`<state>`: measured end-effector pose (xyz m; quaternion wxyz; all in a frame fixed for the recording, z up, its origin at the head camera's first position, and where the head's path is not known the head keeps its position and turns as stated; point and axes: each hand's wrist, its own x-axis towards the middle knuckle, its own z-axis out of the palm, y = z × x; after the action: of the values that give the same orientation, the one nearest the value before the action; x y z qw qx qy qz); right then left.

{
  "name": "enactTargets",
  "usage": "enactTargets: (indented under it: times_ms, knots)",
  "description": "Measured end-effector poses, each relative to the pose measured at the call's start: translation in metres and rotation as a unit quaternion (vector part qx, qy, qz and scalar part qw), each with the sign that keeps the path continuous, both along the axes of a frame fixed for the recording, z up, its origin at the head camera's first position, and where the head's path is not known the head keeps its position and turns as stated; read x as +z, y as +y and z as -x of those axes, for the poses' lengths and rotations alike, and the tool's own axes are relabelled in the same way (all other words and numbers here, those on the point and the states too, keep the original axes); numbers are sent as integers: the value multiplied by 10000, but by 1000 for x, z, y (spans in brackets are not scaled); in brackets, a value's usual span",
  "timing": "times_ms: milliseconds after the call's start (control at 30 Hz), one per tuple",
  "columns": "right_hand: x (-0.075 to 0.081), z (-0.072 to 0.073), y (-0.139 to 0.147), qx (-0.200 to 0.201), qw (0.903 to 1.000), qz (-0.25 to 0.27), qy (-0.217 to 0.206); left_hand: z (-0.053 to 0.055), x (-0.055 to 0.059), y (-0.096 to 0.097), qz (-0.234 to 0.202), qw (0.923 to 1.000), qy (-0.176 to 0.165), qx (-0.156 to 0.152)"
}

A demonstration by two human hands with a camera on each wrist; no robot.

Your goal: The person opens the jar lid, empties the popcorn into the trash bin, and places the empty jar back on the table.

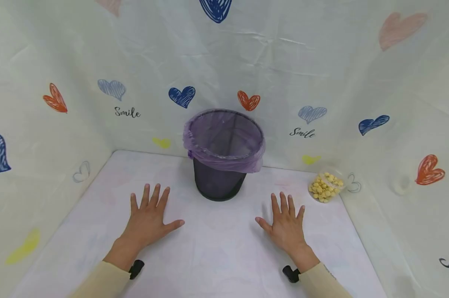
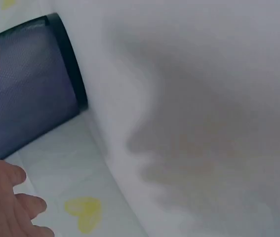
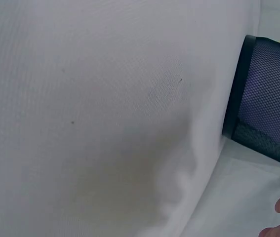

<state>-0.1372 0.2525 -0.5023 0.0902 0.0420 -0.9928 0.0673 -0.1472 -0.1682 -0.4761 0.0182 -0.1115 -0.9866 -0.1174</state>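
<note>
A black mesh wastebasket point(image 1: 218, 182), lined with a purple plastic bag point(image 1: 228, 161), stands upright at the back middle of the table. To its front left, my left hand point(image 1: 146, 223) is spread, fingers straight and holding nothing. My right hand point(image 1: 287, 229) is likewise spread at the front right, apart from the wastebasket. Beyond the right fingertips a clear jar point(image 1: 326, 185) of small pale yellow pieces sits tilted near the table's right edge. In the left wrist view the wastebasket point(image 2: 31, 84) shows beside the left fingers; the right wrist view has its base point(image 3: 238, 89).
The white table point(image 1: 209, 256) is bordered at the back and both sides by a white curtain point(image 1: 146, 62) printed with hearts and "Smile". Black wrist cameras are strapped at the left wrist point(image 1: 137, 269) and the right wrist point(image 1: 291, 274).
</note>
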Motion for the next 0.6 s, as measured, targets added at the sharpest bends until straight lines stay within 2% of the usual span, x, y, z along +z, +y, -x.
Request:
enactTargets:
  times_ms: [233, 467, 600]
  knots:
    - [3, 4, 18, -36, 9998, 25, 176, 2, -3, 39, 14, 9970, 368, -686]
    - [16, 14, 46, -188, 9995, 99, 217, 2, 1, 89, -225, 9878, 263, -1520]
    - [25, 23, 71, -342, 9991, 74, 253, 5, 1, 116, -145, 9803, 330, -1940]
